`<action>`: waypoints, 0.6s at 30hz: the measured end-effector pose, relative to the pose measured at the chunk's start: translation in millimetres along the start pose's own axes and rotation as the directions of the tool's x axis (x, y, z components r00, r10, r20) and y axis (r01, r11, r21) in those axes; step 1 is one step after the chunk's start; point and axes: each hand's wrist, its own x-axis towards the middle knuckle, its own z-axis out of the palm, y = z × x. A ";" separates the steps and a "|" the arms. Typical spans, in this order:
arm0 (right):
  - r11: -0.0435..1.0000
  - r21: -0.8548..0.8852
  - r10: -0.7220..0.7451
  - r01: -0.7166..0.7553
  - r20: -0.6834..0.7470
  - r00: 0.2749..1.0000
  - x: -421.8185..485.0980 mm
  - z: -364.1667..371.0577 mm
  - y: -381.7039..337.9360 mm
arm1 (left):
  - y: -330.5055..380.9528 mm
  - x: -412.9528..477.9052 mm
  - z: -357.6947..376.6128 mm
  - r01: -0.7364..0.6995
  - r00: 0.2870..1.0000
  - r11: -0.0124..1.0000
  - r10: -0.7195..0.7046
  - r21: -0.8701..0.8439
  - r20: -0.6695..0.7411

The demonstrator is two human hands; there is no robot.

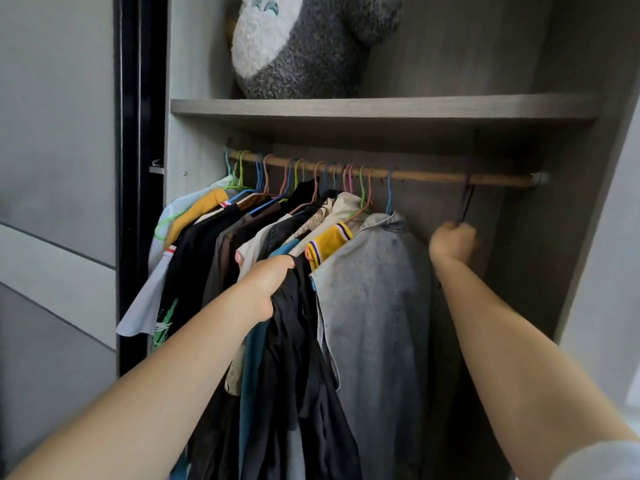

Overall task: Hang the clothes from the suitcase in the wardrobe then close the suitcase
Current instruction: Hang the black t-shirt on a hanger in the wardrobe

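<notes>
A wooden rail runs across the open wardrobe. Several garments on coloured hangers crowd its left half, ending with a pale denim jacket on a blue hanger. My left hand grips a black garment that hangs down in front of the other clothes. My right hand grips the bottom of a dark hanger whose hook is on the rail's right part. The suitcase is out of view.
A grey shelf above the rail carries a grey and white plush toy. The wardrobe's side panel stands at the right, a dark door frame at the left. The rail's right half holds only the dark hanger.
</notes>
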 end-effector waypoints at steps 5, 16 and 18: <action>0.985 0.159 0.059 -0.065 0.041 0.997 -44.7 9.1 39.4 | -11.0 1.6 -10.7 0.030 0.999 0.999 -0.031 0.028 0.041; 0.886 0.286 0.325 -0.364 0.175 0.929 -115.5 -8.5 104.1 | -49.8 -16.9 -50.7 0.137 0.990 0.919 -0.119 0.370 -0.070; 0.747 0.430 0.380 -0.507 0.350 0.856 -141.5 -18.7 99.7 | -60.0 -22.3 -56.7 0.154 0.988 0.918 -0.132 0.366 -0.085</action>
